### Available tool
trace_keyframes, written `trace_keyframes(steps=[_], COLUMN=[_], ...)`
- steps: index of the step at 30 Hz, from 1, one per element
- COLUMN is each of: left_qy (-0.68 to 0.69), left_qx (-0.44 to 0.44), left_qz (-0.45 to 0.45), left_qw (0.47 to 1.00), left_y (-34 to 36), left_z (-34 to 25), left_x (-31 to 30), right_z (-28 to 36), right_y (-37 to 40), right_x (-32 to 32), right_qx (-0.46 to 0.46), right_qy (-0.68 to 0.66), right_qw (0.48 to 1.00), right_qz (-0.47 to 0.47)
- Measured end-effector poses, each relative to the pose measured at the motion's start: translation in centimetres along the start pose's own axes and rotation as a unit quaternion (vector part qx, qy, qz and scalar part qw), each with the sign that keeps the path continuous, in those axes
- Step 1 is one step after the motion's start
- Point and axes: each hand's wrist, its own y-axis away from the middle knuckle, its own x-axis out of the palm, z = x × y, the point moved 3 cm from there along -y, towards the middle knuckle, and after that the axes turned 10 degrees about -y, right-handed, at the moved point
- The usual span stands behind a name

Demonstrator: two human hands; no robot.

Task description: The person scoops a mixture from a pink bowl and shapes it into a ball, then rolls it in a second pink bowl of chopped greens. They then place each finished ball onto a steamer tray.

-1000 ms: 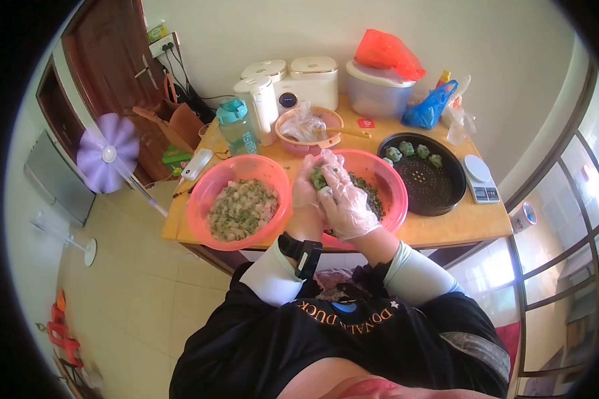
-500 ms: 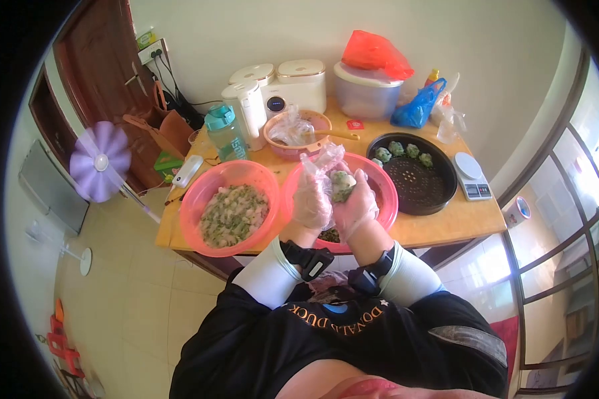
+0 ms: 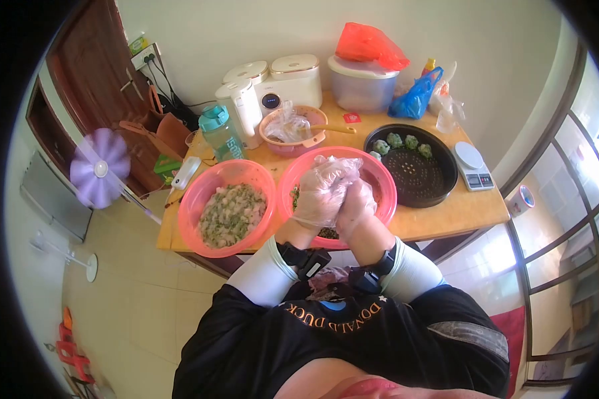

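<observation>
Both hands wear clear plastic gloves and press together above the right pink basin [image 3: 386,178]. My left hand [image 3: 321,186] folds over the top, its fingers curled across my right hand [image 3: 357,207], which cups from the right. The green-and-white ball between them is hidden by the palms and fingers. Under my wrists, dark chopped filling [image 3: 328,233] shows in the basin. To the left, another pink basin [image 3: 188,211] holds a pale, green-flecked mixture [image 3: 231,216]. Several similar balls [image 3: 411,142] sit along the back of a round black perforated steamer tray [image 3: 416,176] to the right.
Behind the basins stand a teal water bottle [image 3: 221,133], a white appliance [image 3: 293,80] and a smaller basin [image 3: 283,147] with a plastic bag and a spoon [image 3: 333,128]. A kitchen scale [image 3: 472,166] lies right of the tray. A purple fan [image 3: 100,169] spins at left.
My left hand has closed over the ball, which showed between my hands before and is now covered. The view has shifted slightly.
</observation>
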Motion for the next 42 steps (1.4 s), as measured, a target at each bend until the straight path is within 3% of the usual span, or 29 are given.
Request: trace_keyframes(steps=[1,3,4,6,10,13,15,16,18,22,24,25,26,27,28,30,31,33,34,35,36,37,38,39,41,42], left_qy=[0.000,0.181,0.181,-0.023,-0.115,-0.095,-0.116,-0.116,-0.042,0.120,0.249,0.250,0.398,0.533,0.529,0.644,0.642,0.730,0.693,0.693,0.625,0.552,0.454,0.454,0.244,0.276], left_qx=[0.000,-0.057,-0.056,0.054,0.138,0.104,0.099,0.098,-0.014,-0.085,-0.218,-0.219,-0.248,-0.268,-0.266,-0.331,-0.326,-0.292,-0.263,-0.264,-0.295,-0.324,-0.321,-0.319,-0.298,-0.297], left_qz=[0.001,0.015,0.016,0.016,0.036,0.027,0.029,0.030,0.078,0.051,-0.069,-0.070,-0.134,-0.196,-0.202,-0.290,-0.298,-0.183,-0.152,-0.151,-0.159,-0.165,-0.180,-0.181,-0.099,-0.068], left_qw=[1.000,0.982,0.982,0.998,0.983,0.990,0.988,0.988,0.996,0.988,0.941,0.941,0.873,0.779,0.780,0.626,0.627,0.590,0.654,0.654,0.705,0.750,0.812,0.812,0.918,0.911], left_y=[0.2,0.5,0.2,-0.5,-0.7,-0.3,-0.1,0.1,0.7,1.5,2.0,1.8,1.5,1.3,1.0,1.2,1.2,0.8,0.7,0.7,0.8,1.0,1.4,1.8,2.4,2.5], left_z=[0.0,0.1,-0.3,-1.6,-1.7,-1.1,-1.2,-1.1,0.5,2.1,2.3,2.5,3.4,4.1,4.7,6.0,5.7,4.4,4.3,4.1,3.9,3.7,3.4,3.4,3.6,3.9], left_x=[0.1,0.6,0.2,-1.1,-1.7,-1.5,-1.6,-1.5,-0.7,0.3,-0.2,-0.2,-0.5,-0.8,-1.3,-2.0,-2.5,-2.0,-1.6,-1.2,-1.0,-1.0,-1.3,-1.2,-0.9,-0.6], right_z=[0.0,-0.1,-0.4,-1.2,-0.8,-0.5,-0.3,-0.3,-0.3,-0.2,-1.0,-1.2,-1.2,-1.5,-2.1,-2.8,-3.1,-3.2,-3.1,-2.8,-2.3,-2.7,-3.2,-3.2,-2.5,-2.0], right_y=[-0.2,-1.2,-2.5,-4.1,-3.3,-3.2,-1.5,-1.6,-1.8,-2.7,-4.2,-5.1,-6.5,-7.6,-8.4,-9.9,-10.5,-10.3,-9.7,-9.5,-8.4,-7.5,-7.7,-7.4,-5.6,-4.6], right_x=[-0.2,-1.1,-2.1,-2.8,-2.2,-1.6,-0.2,-0.4,-1.0,-0.3,-0.5,-1.5,-2.8,-3.8,-4.6,-5.2,-5.3,-4.9,-4.4,-4.0,-2.2,-1.8,-2.2,-1.9,-1.0,-0.4], right_qx=[0.000,0.001,0.001,0.040,0.064,0.084,0.119,0.119,0.115,0.042,0.099,0.100,0.048,-0.005,-0.001,-0.119,-0.177,-0.293,-0.351,-0.352,-0.153,0.060,0.085,0.084,0.063,0.053], right_qy=[-0.001,0.028,0.027,-0.079,-0.093,-0.133,-0.125,-0.125,-0.062,0.079,0.061,0.062,0.274,0.472,0.473,0.453,0.436,0.387,0.357,0.357,0.295,0.206,0.158,0.158,0.125,0.140], right_qw=[1.000,1.000,1.000,0.995,0.991,0.981,0.985,0.985,0.991,0.996,0.992,0.992,0.960,0.880,0.880,0.866,0.851,0.804,0.773,0.773,0.915,0.976,0.984,0.984,0.987,0.984], right_qz=[-0.001,-0.003,-0.003,0.051,0.073,0.109,0.017,0.016,-0.027,-0.005,-0.051,-0.051,-0.005,0.044,0.050,0.173,0.234,0.342,0.389,0.388,0.227,0.046,0.007,0.008,-0.080,-0.095])
